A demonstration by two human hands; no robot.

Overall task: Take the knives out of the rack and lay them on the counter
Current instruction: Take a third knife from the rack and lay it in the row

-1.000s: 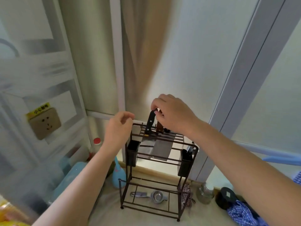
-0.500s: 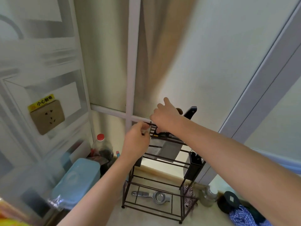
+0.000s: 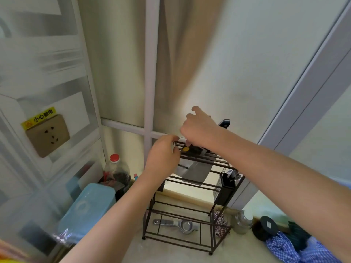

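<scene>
A dark brown wire rack (image 3: 190, 205) stands on the pale counter (image 3: 171, 251) against the window wall. A wide cleaver blade (image 3: 193, 172) hangs down through its top slots. My right hand (image 3: 199, 130) sits above the top rails, closed around a black knife handle (image 3: 224, 123) whose end sticks out to the right behind my wrist. My thumb points down near a small yellow dot (image 3: 186, 149) on a dark part at the rails. My left hand (image 3: 163, 154) curls around the rack's top left corner. Any other knife handles are hidden by my hands.
A metal squeezer (image 3: 178, 223) lies on the rack's bottom shelf and a black holder (image 3: 226, 186) hangs on its right side. Left stand a red-capped bottle (image 3: 115, 168) and a blue box (image 3: 89, 207). Right: glass jar (image 3: 242, 222), black container (image 3: 266, 226), blue checked cloth (image 3: 284, 247).
My left hand has come from the air onto the rack's top left corner. The black handle in my right hand has tipped over from upright to lean right. The view has shifted left.
</scene>
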